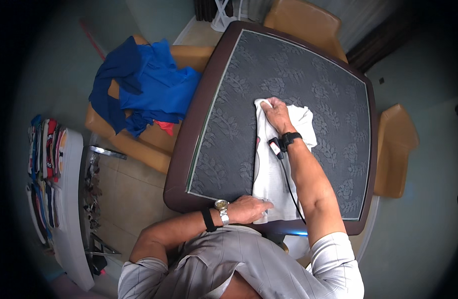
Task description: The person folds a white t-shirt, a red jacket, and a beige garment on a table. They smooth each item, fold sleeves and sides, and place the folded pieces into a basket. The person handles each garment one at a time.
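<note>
A white T-shirt [277,190], partly folded with its left edge straight, lies on the dark glass-covered table [229,130]. At its far left corner my right hand [277,112] pinches the cloth between thumb and fingers. My left hand [251,209] rests on the near end of the shirt, fingers pointing right; whether it grips the cloth I cannot tell. A sleeve of the shirt spreads out to the right of my right hand. A small black device [275,147] with a cable is strapped at my right wrist.
Blue garments [161,82] and a bit of red cloth [164,127] lie over a tan chair [139,149] left of the table. Folded clothes [51,149] stand in rows on a white surface [73,187] at far left. More tan chairs stand behind [307,18] and right [393,157].
</note>
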Demonstrator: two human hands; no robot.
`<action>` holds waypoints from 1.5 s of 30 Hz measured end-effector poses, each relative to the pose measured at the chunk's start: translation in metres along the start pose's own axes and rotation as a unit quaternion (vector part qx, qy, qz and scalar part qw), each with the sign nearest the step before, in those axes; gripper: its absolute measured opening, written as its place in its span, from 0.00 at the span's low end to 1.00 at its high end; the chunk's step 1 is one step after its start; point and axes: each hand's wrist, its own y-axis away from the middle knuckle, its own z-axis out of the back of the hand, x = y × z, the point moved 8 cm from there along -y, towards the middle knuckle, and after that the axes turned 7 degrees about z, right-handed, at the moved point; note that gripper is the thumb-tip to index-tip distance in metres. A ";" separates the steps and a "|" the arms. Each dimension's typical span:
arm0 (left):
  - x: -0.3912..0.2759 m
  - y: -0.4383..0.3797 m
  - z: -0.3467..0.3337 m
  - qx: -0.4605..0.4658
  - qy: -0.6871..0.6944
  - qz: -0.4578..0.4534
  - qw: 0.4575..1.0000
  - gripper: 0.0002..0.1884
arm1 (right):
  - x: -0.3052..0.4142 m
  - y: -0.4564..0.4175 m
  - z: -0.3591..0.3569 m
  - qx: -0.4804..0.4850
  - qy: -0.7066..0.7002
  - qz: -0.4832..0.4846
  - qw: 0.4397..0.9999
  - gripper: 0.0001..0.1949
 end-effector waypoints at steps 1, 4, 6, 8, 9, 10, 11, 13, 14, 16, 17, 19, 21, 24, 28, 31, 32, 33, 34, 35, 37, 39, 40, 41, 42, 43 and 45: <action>-0.002 0.001 0.003 -0.001 0.004 -0.002 1.000 0.24 | 0.003 0.000 0.000 -0.012 0.013 0.014 1.000 0.17; -0.010 0.002 0.011 -0.022 -0.049 -0.001 0.999 0.25 | 0.003 0.000 0.003 -0.002 0.026 0.006 1.000 0.18; -0.016 0.002 0.019 -0.048 -0.089 -0.013 0.995 0.25 | 0.001 0.001 0.005 -0.006 0.036 0.015 0.999 0.19; -0.020 -0.003 0.028 -0.038 -0.148 -0.014 0.988 0.25 | 0.000 0.001 0.006 -0.001 0.028 0.005 1.000 0.19; -0.020 -0.005 0.031 -0.033 -0.176 -0.014 0.984 0.26 | 0.001 0.001 0.005 0.004 0.027 0.009 1.000 0.19; -0.020 -0.006 0.034 -0.058 -0.193 -0.035 0.979 0.23 | 0.003 0.001 0.005 0.001 0.032 0.012 0.999 0.19; -0.019 -0.010 0.035 -0.051 -0.215 -0.033 0.975 0.15 | 0.004 0.001 0.005 -0.001 0.038 0.015 0.999 0.19; -0.019 -0.013 0.036 -0.029 -0.257 -0.028 0.966 0.07 | 0.003 0.001 0.004 0.000 0.029 0.003 1.000 0.19; -0.025 -0.011 0.040 -0.050 -0.257 -0.044 0.964 0.05 | 0.002 0.002 0.003 0.000 0.028 0.001 1.000 0.19; -0.035 -0.006 0.054 -0.094 -0.259 -0.077 0.958 0.04 | 0.002 0.002 0.003 0.002 0.030 -0.001 1.000 0.19; -0.040 -0.004 0.059 -0.106 -0.246 -0.099 0.959 0.04 | 0.002 0.002 0.004 0.002 0.035 0.001 0.999 0.19; -0.049 -0.002 0.069 -0.131 -0.218 -0.142 0.957 0.05 | 0.001 0.001 0.004 0.006 0.045 0.007 0.999 0.18; -0.054 -0.003 0.074 -0.154 -0.188 -0.169 0.955 0.04 | 0.000 0.002 0.004 0.012 0.045 -0.006 0.999 0.18; -0.040 -0.013 0.062 -0.096 -0.165 -0.142 0.971 0.04 | 0.005 0.004 0.002 0.014 0.051 -0.004 0.999 0.19; -0.022 -0.028 0.043 -0.042 -0.173 -0.125 0.976 0.07 | 0.000 0.001 0.003 0.004 0.058 0.006 0.998 0.19; -0.019 -0.034 0.035 -0.061 -0.186 -0.125 0.973 0.10 | -0.002 0.000 0.003 -0.006 0.058 0.016 0.998 0.18; -0.018 -0.033 0.031 -0.070 -0.192 -0.122 0.971 0.11 | -0.002 0.001 0.002 -0.009 0.057 0.017 0.998 0.18; -0.019 -0.032 0.033 -0.078 -0.190 -0.124 0.971 0.12 | -0.001 0.000 0.002 -0.008 0.050 0.012 0.999 0.18; -0.020 -0.030 0.035 -0.085 -0.189 -0.127 0.970 0.13 | 0.000 0.001 0.002 -0.008 0.043 0.007 0.999 0.18; -0.022 -0.028 0.036 -0.093 -0.187 -0.131 0.969 0.14 | 0.000 0.003 0.003 -0.008 0.036 0.002 0.999 0.18; -0.025 -0.027 0.039 -0.067 -0.182 -0.123 0.973 0.18 | 0.002 0.005 0.003 0.023 0.029 -0.030 0.999 0.23; -0.031 -0.020 0.049 -0.065 -0.153 -0.129 0.978 0.19 | 0.014 0.009 0.009 0.024 0.037 -0.011 0.999 0.26; -0.034 -0.017 0.062 -0.094 -0.142 -0.133 0.976 0.19 | 0.022 0.013 0.016 0.035 0.010 -0.014 0.999 0.28; -0.035 -0.015 0.075 -0.122 -0.131 -0.139 0.974 0.18 | 0.028 0.013 0.031 -0.011 0.000 0.035 0.999 0.26; -0.035 -0.014 0.087 -0.151 -0.120 -0.146 0.970 0.18 | 0.033 0.015 0.052 -0.055 0.014 0.074 0.996 0.25; -0.030 -0.012 0.104 -0.212 -0.139 -0.143 0.957 0.16 | 0.042 0.021 0.070 -0.093 0.024 0.110 0.989 0.24; -0.010 -0.013 0.138 -0.261 -0.187 -0.086 0.943 0.15 | 0.062 0.049 0.101 -0.076 0.142 0.138 0.977 0.21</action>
